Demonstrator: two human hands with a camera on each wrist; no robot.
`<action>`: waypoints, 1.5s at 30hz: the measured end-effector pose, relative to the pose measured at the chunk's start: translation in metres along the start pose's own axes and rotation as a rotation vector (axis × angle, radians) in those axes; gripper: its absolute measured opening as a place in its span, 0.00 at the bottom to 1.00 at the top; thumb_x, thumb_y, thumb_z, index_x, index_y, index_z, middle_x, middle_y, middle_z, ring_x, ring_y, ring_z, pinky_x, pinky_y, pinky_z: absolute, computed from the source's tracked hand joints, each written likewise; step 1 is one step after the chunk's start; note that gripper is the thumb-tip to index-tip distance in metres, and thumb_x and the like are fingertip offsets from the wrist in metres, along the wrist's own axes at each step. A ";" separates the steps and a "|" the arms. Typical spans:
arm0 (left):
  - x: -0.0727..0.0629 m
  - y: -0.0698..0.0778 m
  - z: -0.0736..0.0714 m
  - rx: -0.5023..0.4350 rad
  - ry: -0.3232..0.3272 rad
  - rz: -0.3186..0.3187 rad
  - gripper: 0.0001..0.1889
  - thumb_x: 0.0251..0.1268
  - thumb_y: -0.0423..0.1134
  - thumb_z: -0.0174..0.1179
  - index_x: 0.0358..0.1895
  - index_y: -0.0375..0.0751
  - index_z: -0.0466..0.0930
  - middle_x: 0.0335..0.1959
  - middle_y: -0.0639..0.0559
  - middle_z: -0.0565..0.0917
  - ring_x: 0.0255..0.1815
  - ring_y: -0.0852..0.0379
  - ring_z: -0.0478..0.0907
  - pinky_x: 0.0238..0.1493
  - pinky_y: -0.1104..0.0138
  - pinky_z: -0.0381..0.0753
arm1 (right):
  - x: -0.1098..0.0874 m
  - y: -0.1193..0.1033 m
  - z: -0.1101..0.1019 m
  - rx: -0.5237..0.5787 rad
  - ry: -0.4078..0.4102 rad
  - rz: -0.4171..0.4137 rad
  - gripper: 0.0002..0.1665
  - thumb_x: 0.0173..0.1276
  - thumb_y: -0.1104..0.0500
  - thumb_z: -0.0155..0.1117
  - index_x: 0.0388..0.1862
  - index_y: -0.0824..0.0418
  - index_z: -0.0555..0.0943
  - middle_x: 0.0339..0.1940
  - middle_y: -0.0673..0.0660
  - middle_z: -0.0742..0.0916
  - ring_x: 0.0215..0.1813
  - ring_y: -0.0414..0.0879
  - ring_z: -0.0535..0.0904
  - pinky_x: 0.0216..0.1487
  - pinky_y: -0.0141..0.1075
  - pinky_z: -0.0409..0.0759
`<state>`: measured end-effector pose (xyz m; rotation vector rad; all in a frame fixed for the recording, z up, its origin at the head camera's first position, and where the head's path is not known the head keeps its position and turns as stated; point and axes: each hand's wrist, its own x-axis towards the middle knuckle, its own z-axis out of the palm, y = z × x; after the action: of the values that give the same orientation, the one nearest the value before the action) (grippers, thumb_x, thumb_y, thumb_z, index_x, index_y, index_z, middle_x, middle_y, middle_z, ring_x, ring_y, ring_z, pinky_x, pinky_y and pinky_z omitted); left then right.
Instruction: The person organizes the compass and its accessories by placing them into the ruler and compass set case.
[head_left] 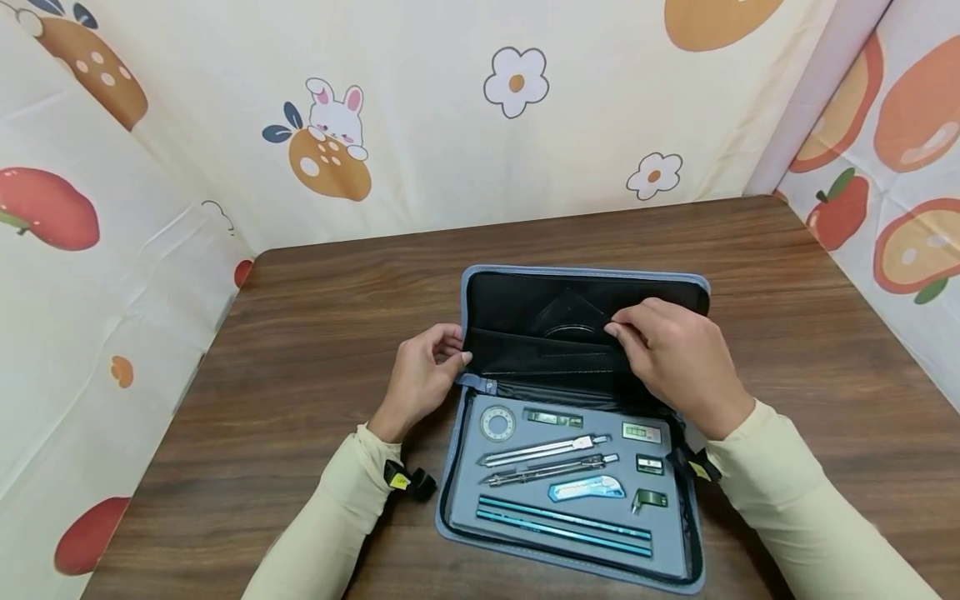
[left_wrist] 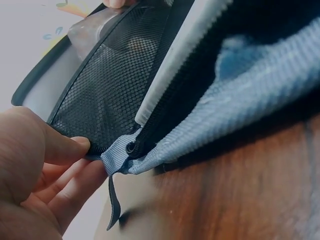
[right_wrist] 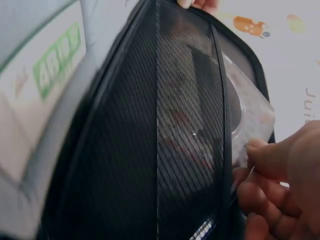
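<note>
An open blue zip case [head_left: 581,272] lies on the table, its black-lined lid at the far side. My left hand [head_left: 427,372] pinches the lid's left edge beside the fabric hinge; in the left wrist view, thumb and fingers grip the rim next to a mesh pocket [left_wrist: 107,85]. A clear plastic set square [right_wrist: 257,117] sticks partly out of that pocket, its lower part behind the mesh. My right hand [head_left: 678,358] pinches the set square's right side between thumb and fingers.
The grey tray [head_left: 525,508] holds a round tape-like ring [head_left: 497,423], two compasses [head_left: 547,470], a blue cutter [head_left: 587,488], two pencils [head_left: 562,527], an eraser [head_left: 641,432], a sharpener [head_left: 649,464] and small parts. Printed curtains stand around the wooden table [head_left: 322,333].
</note>
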<state>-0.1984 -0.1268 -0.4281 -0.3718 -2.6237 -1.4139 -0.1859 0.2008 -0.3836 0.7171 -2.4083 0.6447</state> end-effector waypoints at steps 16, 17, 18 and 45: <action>0.001 -0.002 0.002 -0.002 0.020 -0.004 0.09 0.61 0.28 0.68 0.43 0.38 0.82 0.34 0.51 0.84 0.35 0.59 0.81 0.39 0.63 0.83 | -0.002 -0.002 -0.002 -0.055 -0.085 -0.009 0.10 0.62 0.64 0.72 0.43 0.60 0.86 0.36 0.54 0.87 0.34 0.46 0.81 0.30 0.45 0.82; 0.001 -0.002 0.002 -0.001 0.022 -0.004 0.09 0.61 0.28 0.68 0.43 0.38 0.82 0.34 0.51 0.84 0.34 0.59 0.81 0.39 0.63 0.82 | -0.002 -0.002 -0.002 -0.050 -0.091 -0.008 0.11 0.62 0.64 0.71 0.44 0.60 0.86 0.37 0.54 0.87 0.35 0.46 0.81 0.31 0.45 0.83; 0.001 -0.003 0.002 0.000 0.024 -0.005 0.09 0.61 0.28 0.69 0.43 0.38 0.82 0.34 0.51 0.84 0.34 0.59 0.81 0.39 0.63 0.82 | -0.002 -0.002 -0.001 -0.048 -0.098 -0.010 0.11 0.62 0.64 0.72 0.45 0.60 0.86 0.37 0.54 0.87 0.35 0.46 0.81 0.32 0.45 0.83; 0.026 -0.012 -0.001 0.013 0.132 -0.074 0.09 0.62 0.28 0.67 0.45 0.34 0.83 0.37 0.45 0.85 0.36 0.53 0.82 0.42 0.61 0.81 | -0.013 0.056 -0.013 0.180 -0.177 0.582 0.27 0.76 0.47 0.58 0.58 0.69 0.78 0.47 0.65 0.82 0.45 0.58 0.76 0.43 0.49 0.73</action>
<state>-0.2272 -0.1299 -0.4308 -0.1750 -2.5631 -1.3913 -0.2064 0.2547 -0.3974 0.1244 -2.7632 1.0746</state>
